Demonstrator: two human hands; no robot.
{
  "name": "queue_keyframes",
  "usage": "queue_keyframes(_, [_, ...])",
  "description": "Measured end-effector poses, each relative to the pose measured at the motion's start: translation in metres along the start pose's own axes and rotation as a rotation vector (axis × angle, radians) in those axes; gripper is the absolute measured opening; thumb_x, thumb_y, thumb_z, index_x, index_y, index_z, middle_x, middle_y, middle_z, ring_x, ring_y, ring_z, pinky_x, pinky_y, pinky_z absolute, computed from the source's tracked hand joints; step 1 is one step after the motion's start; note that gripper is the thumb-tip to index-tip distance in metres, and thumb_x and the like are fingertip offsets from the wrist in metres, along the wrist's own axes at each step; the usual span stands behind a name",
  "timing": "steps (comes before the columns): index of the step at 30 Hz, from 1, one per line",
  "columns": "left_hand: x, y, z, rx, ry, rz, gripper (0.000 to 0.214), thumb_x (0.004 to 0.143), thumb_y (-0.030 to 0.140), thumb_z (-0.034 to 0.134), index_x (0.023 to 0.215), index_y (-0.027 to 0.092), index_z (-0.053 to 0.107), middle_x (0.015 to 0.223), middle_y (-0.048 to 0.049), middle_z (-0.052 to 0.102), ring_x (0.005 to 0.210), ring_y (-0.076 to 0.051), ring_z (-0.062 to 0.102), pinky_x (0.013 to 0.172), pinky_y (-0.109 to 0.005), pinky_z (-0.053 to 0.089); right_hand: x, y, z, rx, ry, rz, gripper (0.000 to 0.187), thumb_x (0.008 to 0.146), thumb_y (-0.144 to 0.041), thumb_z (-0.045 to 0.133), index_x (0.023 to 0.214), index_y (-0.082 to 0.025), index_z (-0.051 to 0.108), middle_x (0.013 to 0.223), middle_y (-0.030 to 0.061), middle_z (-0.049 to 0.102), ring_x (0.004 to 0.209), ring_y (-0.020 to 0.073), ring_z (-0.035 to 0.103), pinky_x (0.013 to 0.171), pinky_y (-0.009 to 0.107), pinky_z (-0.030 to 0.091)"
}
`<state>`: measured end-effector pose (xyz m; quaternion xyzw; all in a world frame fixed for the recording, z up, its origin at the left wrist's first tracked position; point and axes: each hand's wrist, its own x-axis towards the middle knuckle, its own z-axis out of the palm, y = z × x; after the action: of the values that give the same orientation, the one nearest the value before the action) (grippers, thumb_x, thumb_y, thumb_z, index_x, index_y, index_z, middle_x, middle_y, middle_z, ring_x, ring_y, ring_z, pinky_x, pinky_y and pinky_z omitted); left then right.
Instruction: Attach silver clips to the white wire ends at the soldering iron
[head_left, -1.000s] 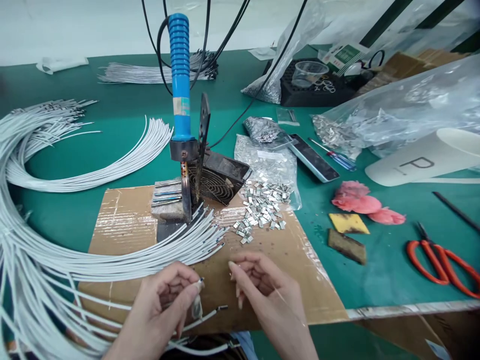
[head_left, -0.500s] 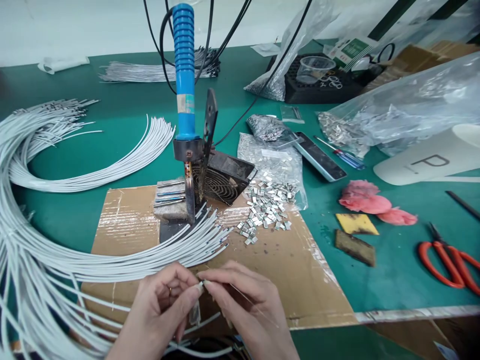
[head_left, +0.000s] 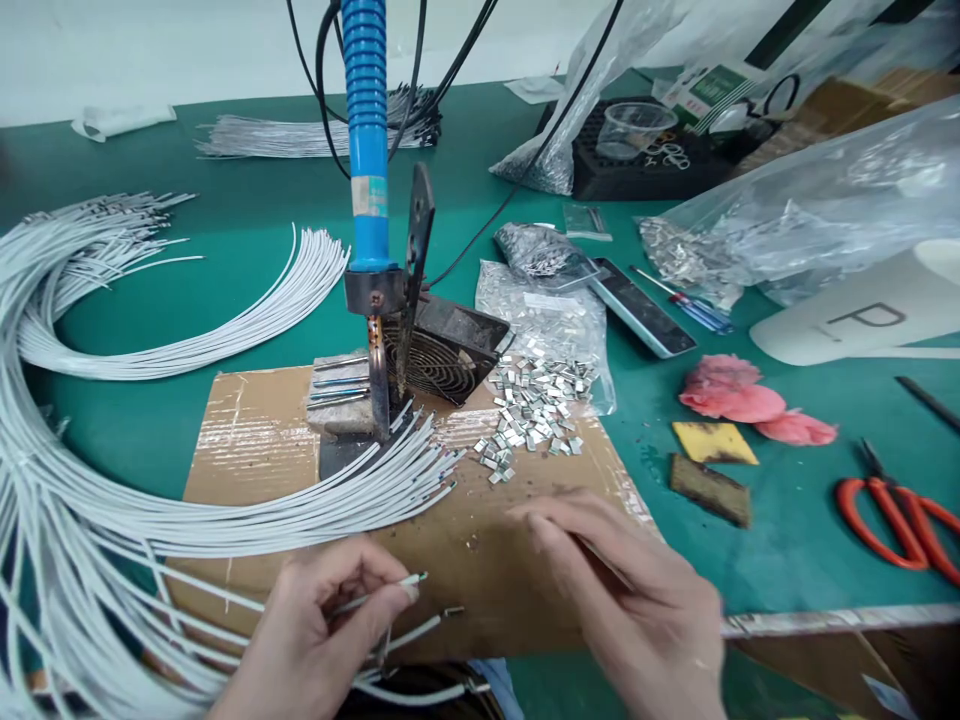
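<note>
My left hand (head_left: 334, 625) pinches a white cable (head_left: 411, 581) between thumb and forefinger. The cable's small dark greenish tip sticks out past the fingertips. Below that hand, more white cable ends with small metal terminals (head_left: 452, 611) lie near the table's front edge. My right hand (head_left: 619, 590) is apart from the cable, over the right part of the cardboard (head_left: 480, 545). Its thumb and forefinger are brought together and slightly blurred; what they hold, if anything, I cannot make out. Loose metal clips (head_left: 529, 420) lie in a pile just beyond it.
A blue-handled soldering iron (head_left: 367, 140) stands upright in a holder by a small black fan (head_left: 435, 365). A large white cable bundle (head_left: 225, 525) curves in from the left. On the right are red-handled scissors (head_left: 889, 520), a yellow sponge (head_left: 715, 442) and a phone (head_left: 643, 310).
My right hand has left the cable tip and moved right across the cardboard. My left hand has stayed nearly in place, with the cable tip now exposed.
</note>
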<state>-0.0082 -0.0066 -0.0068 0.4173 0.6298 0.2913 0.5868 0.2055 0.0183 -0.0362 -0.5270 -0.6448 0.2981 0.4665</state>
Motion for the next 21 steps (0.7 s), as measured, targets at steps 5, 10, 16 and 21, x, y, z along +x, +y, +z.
queue_keyframes(5, [0.000, 0.003, -0.002, -0.001, 0.029, -0.016, 0.030, 0.083, 0.045, 0.074, 0.071, 0.017, 0.073, 0.056, 0.0035, 0.052, 0.055, -0.012, 0.041, 0.053, -0.024, 0.029, -0.003, -0.004, 0.011, 0.214, -0.191, 0.091, 0.025, 0.090, -0.012, 0.072, 0.103, -0.030, 0.084, 0.075, 0.0001, 0.073, 0.058, 0.0118, 0.064, 0.050, 0.019, 0.049])
queue_keyframes(10, [-0.001, 0.005, -0.004, 0.018, -0.007, 0.020, 0.033, 0.086, 0.046, 0.070, 0.071, 0.017, 0.073, 0.058, 0.0041, 0.051, 0.056, -0.012, 0.041, 0.054, -0.023, 0.031, -0.005, -0.014, 0.025, 0.324, -0.295, 0.028, 0.025, 0.090, -0.010, 0.071, 0.109, -0.023, 0.082, 0.080, 0.0028, 0.073, 0.065, 0.0120, 0.066, 0.055, 0.018, 0.051])
queue_keyframes(16, [-0.003, 0.007, -0.004, 0.015, -0.031, -0.003, 0.032, 0.086, 0.045, 0.069, 0.070, 0.017, 0.071, 0.060, 0.0026, 0.053, 0.059, -0.013, 0.045, 0.056, -0.024, 0.034, -0.002, -0.016, 0.022, 0.221, -0.316, -0.081, 0.024, 0.092, -0.007, 0.066, 0.103, -0.022, 0.081, 0.076, 0.0029, 0.073, 0.064, 0.0139, 0.066, 0.060, 0.023, 0.052])
queue_keyframes(21, [-0.004, 0.006, -0.004, 0.036, 0.013, -0.033, 0.032, 0.084, 0.046, 0.072, 0.069, 0.017, 0.071, 0.055, 0.0034, 0.052, 0.054, -0.012, 0.041, 0.052, -0.025, 0.030, -0.006, -0.008, 0.019, 0.206, -0.026, 0.197, 0.014, 0.091, -0.019, 0.069, 0.089, -0.024, 0.082, 0.071, 0.0028, 0.069, 0.062, 0.0160, 0.064, 0.052, 0.024, 0.050])
